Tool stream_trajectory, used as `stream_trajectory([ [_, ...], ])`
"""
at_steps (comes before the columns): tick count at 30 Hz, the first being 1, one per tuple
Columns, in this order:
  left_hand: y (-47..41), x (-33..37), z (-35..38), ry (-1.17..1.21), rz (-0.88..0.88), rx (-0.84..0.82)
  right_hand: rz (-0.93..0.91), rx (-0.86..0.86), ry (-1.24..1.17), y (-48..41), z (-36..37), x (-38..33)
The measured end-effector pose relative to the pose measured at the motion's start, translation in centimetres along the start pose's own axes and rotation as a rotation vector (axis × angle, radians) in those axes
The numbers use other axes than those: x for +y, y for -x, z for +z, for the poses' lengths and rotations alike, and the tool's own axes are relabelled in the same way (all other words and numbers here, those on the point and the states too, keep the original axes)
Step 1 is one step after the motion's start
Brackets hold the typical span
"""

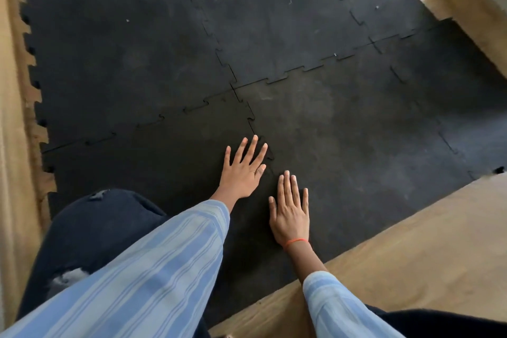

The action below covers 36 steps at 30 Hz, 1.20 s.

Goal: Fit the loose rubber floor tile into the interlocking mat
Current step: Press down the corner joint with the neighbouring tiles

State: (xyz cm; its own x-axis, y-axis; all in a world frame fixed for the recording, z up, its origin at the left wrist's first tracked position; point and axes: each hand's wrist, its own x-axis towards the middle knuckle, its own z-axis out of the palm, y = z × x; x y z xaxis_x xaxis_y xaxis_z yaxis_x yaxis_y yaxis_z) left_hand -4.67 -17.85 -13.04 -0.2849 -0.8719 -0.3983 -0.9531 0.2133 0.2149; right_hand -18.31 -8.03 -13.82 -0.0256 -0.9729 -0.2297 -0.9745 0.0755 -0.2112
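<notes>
A black interlocking rubber mat [123,49] covers most of the floor, its jigsaw seams showing between tiles. The near right tile [343,140] lies level with its neighbours, its toothed edges meshed at the top and left. My left hand [242,170] lies flat and spread on the near left tile, fingertips at the vertical seam [253,125]. Just to the right of that seam, my right hand [290,212] presses palm down on the right tile, an orange band at the wrist. Neither hand holds anything.
Bare wooden floor [411,255] borders the mat at the near right and runs along the left edge [16,145], where the mat's teeth stick out free. A light wall and wooden trim [466,3] close the far right. My dark-trousered knee [96,228] rests on the mat.
</notes>
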Motion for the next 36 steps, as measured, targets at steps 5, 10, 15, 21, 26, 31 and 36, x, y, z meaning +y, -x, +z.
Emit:
stream_trajectory([
  [5,-1.0,-2.9,-1.9,0.061,-0.166,0.012,-0.196,-0.109,0.055,-6.4,-2.1,-1.3],
  [10,-1.6,-3.8,-2.4,0.067,-0.146,-0.037,-0.239,-0.213,0.114,-10.2,-3.1,-2.2],
  [15,-1.7,-4.1,-3.1,0.06,-0.118,-0.058,-0.246,-0.306,0.13,-13.6,-4.5,-3.7],
  [21,-1.4,-8.8,-4.5,0.084,-0.318,-0.033,-0.324,-0.407,0.151,-18.1,-6.4,-6.4],
  [26,-1.8,-9.7,-4.1,0.081,-0.306,-0.067,-0.279,-0.506,0.235,-20.7,-7.3,-8.6],
  [31,-2.0,-10.0,-5.2,0.114,-0.274,-0.115,-0.291,-0.561,0.255,-22.6,-8.4,-10.8],
  [36,-0.3,-13.2,-4.9,0.195,-0.477,0.005,-0.411,-0.488,0.234,-21.6,-7.4,-12.2],
])
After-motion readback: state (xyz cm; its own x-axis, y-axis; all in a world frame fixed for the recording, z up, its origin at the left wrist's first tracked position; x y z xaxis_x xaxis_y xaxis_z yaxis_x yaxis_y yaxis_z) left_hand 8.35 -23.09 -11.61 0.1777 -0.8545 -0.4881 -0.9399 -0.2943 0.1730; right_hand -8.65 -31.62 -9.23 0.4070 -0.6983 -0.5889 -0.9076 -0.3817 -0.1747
